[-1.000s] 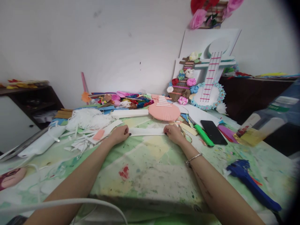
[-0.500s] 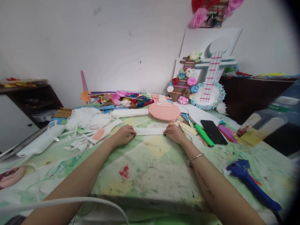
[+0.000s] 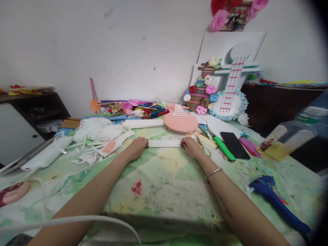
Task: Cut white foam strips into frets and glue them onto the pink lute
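A flat white strip (image 3: 164, 144), perhaps paper or foam board, lies crosswise on the table between my two hands. My left hand (image 3: 138, 146) has its fingers closed on the strip's left end. At the right end, my right hand (image 3: 190, 145) grips it the same way, a bangle on the wrist. Gold-handled scissors (image 3: 204, 149) lie just beside my right hand. Behind the strip rests a pink paper-craft lute (image 3: 180, 122) with white frets and strings, next to a long white block (image 3: 143, 123).
On the right lie a green utility knife (image 3: 223, 149), a black phone (image 3: 235, 145), a blue glue gun (image 3: 279, 201) and a plastic bottle (image 3: 287, 136). White scraps (image 3: 96, 131) pile up at left. A white cable (image 3: 84, 218) crosses the front. Decorated craft instruments (image 3: 232, 92) lean on the wall.
Both hands stay on the strip's ends, with only a slight shift of the fingers. The whole view has moved a little, and more of the scissors shows beside my right hand.
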